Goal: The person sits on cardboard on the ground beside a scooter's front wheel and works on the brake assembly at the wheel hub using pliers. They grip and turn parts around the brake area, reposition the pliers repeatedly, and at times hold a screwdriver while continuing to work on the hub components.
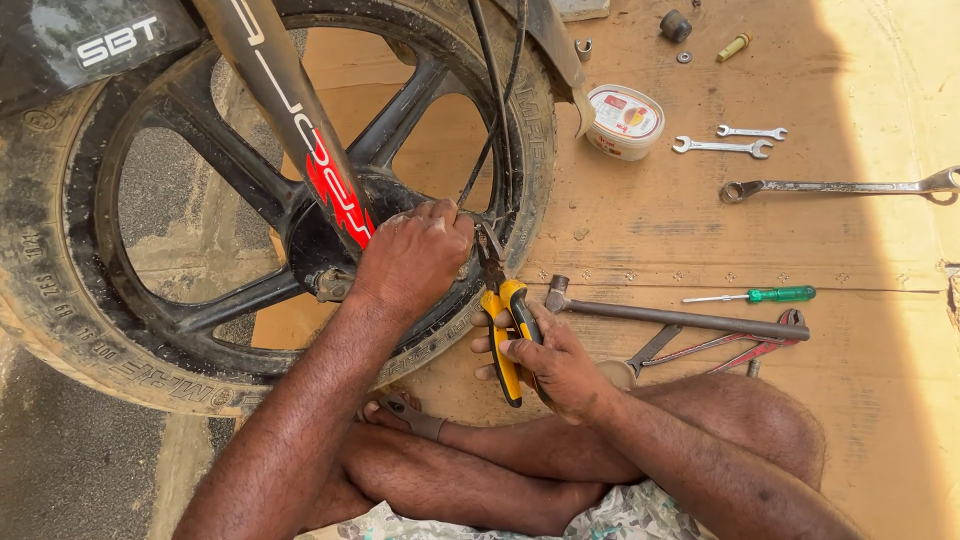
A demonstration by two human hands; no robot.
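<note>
— Cardboard (640,230) spread on the ground, wheel (270,190) upright. How far along?

— Judged midway: cable (490,130) not yet freed at the hub. Yellow pliers (505,320) gripped in right hand (550,365), long axis near vertical, nose pointed up at cable end.

— Left hand (415,255)?

— Curled shut, pinching cable beside fork (300,130). Spanners (725,147) lay apart, untouched.
</note>
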